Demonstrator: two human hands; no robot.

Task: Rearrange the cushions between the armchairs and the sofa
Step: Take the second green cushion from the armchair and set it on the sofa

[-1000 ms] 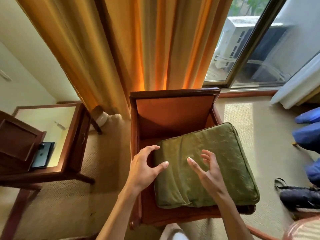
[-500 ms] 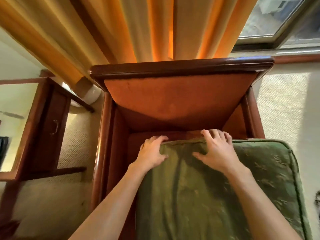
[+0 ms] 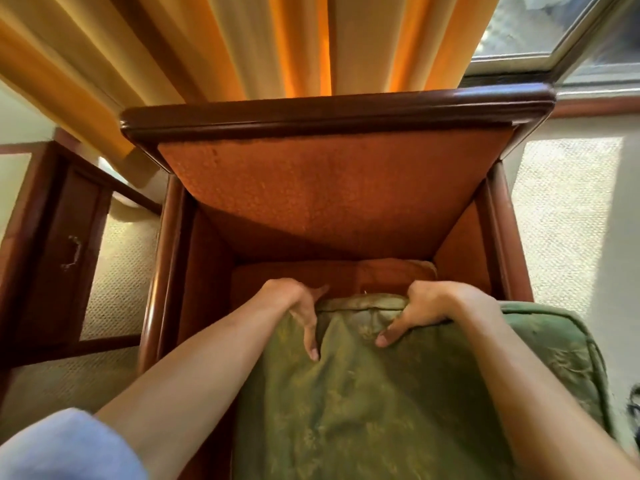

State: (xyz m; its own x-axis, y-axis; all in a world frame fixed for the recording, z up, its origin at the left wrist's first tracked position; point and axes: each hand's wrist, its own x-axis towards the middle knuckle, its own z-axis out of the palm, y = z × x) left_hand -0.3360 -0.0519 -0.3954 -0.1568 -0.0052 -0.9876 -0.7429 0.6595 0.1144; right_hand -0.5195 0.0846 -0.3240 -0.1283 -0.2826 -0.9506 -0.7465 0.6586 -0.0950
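Note:
A green patterned cushion [image 3: 374, 403] lies on the seat of a wooden armchair [image 3: 332, 112] with orange upholstery. The cushion's right side hangs out past the chair's right arm. My left hand [image 3: 298, 306] grips the cushion's far edge at its left, fingers curled under and thumb on top. My right hand [image 3: 440, 310] grips the same far edge further right, and the fabric bunches between the two hands. A strip of the orange seat [image 3: 304, 275] shows beyond the cushion.
Orange-yellow curtains [image 3: 242, 46] hang right behind the chair back. A dark wooden side table [image 3: 52, 244] with a drawer handle stands to the left. Pale carpet [image 3: 568, 216] lies on both sides. A window [image 3: 540, 26] is at the upper right.
My head has moved in closer over the chair. Both hands went from open above the cushion to lying on its far edge, then closed around that edge, bunching the fabric.

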